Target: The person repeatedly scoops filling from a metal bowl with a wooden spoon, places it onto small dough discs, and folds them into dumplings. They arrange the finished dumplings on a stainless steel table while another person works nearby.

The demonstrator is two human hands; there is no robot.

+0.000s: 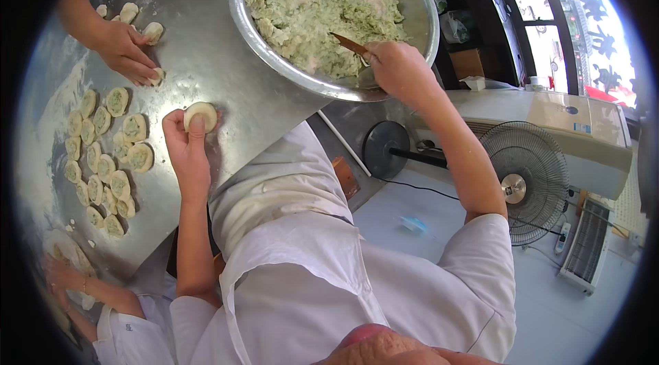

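Note:
Between the thumb and fingers of my left hand (190, 133) is a round dough wrapper (202, 113), held just above the steel table (206, 56). My right hand (399, 69) grips a flat brown spatula (350, 44), apparently wooden, over a large metal bowl (337, 91). Pale green, chopped filling (319, 15) fills much of that bowl, and the spatula's lower end is at the filling, partly hidden by my fingers. To the left of my left hand lie several flat dough rounds (120, 184) with green filling showing on top.
Across the table a co-worker's hand (131, 56) touches a small dough piece (157, 76), near other dough pieces (153, 33). Another person's hands (67, 275) handle dough (77, 254) at lower left. A standing fan (515, 187) and a heater (584, 246) are at right.

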